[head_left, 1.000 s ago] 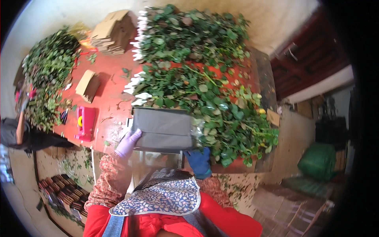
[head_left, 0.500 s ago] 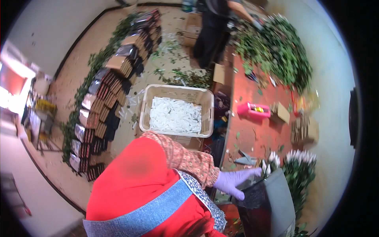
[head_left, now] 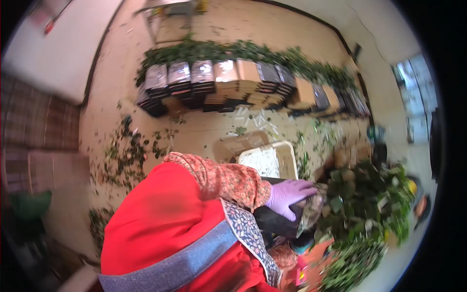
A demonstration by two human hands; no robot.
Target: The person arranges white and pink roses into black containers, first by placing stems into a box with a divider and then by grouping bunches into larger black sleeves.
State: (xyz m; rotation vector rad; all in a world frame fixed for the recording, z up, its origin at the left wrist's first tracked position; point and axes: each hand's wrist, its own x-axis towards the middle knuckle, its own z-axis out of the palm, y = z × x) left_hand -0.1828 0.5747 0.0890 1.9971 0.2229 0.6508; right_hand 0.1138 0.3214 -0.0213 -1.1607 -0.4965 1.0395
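My left hand [head_left: 292, 197], in a purple glove, lies over a bundle of leafy stems [head_left: 372, 209] in a black and clear wrapper [head_left: 275, 220]. Its thumb is apart from the fingers, which curve across the top of the wrapper. Big green leaves stick out of the bundle's right end. Below it, a floral sleeve [head_left: 283, 257] and a bit of teal by its end mark my right arm; the bundle hides the fingers of that hand.
Past the bundle stands a cream crate [head_left: 292, 151] of white slips. Stacked cardboard and black packs [head_left: 226, 80] line the floor, with greenery behind. Cut leaves [head_left: 129, 151] litter the floor at left. A red table [head_left: 318, 255] and another person [head_left: 422, 207] are at right.
My view has swung left from the table toward the stacked packs. The wrapped bundle has come along with my left hand and now lies more level, leaves to the right.
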